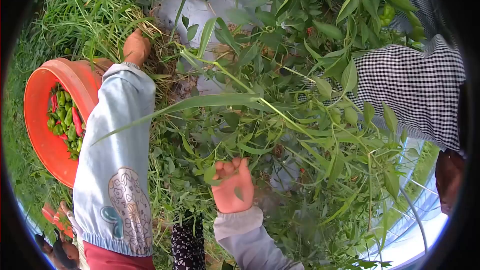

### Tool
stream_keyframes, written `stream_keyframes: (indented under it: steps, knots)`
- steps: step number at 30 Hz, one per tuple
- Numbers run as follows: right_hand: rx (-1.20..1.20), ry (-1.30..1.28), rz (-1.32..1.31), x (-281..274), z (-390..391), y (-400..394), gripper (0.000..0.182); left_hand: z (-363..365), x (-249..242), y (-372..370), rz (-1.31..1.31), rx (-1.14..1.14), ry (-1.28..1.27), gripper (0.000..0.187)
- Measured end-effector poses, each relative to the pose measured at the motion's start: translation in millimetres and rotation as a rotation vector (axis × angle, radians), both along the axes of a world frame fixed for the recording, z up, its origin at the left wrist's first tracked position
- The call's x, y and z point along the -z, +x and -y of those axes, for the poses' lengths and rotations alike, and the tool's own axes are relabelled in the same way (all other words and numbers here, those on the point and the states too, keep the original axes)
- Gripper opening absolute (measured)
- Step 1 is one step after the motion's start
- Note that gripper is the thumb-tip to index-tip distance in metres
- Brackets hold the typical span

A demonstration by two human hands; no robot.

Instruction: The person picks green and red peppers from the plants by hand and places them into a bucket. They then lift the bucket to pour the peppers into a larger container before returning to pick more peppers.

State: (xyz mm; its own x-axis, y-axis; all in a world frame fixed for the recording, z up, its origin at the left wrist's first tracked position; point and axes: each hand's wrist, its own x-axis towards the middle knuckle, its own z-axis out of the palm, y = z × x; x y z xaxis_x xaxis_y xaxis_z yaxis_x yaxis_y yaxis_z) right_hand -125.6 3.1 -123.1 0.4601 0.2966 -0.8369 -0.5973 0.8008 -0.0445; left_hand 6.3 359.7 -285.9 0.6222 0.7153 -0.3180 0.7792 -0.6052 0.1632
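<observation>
At the upper left, my left hand reaches into grass beside the planting row; its fingertips are hidden by blades. A light blue sleeve covers that arm. My right hand is lower, near the centre, palm facing the camera, among pepper plants. Its fingers are loosely bent beside small leaves, and nothing shows in the palm. An orange-red bucket lies tilted to the left of my left arm, with green and red peppers inside.
Another person in a black-and-white checked garment is at the right, behind foliage. Silvery ground film lies along the row at the top. A long grass blade crosses the view. Curved poles stand at the lower right.
</observation>
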Motion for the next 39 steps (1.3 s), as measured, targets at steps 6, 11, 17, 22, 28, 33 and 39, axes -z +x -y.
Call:
stream_keyframes:
  steps: [6, 11, 17, 22, 28, 33, 39]
  knots:
    - [-0.022, -0.051, -0.015, 0, 3, 5, 0.019, 7, 4, -8, 0.046, -0.117, -0.024, 0.028]
    - [-0.046, -0.045, 0.0, -1, 0, 7, 0.02, 32, -4, -22, 0.55, -0.417, -0.128, 0.04]
    - [-0.039, -0.053, -0.013, 2, -2, 6, 0.019, 91, -68, -53, 1.083, -0.952, -1.238, 0.045]
    - [-0.019, -0.024, -0.019, 2, -2, 4, 0.019, 123, -85, -82, 1.283, -0.76, -1.745, 0.042]
    - [-0.011, -0.001, -0.022, 3, -3, 2, 0.018, 134, -78, -89, 1.161, -0.606, -1.987, 0.032]
    - [-0.026, -0.018, -0.014, 2, -2, 3, 0.018, 154, -84, -55, 0.58, -0.371, -1.699, 0.036]
    - [-0.039, -0.014, -0.034, 0, 1, 3, 0.018, 167, -53, 35, 0.429, -0.016, -0.977, 0.034]
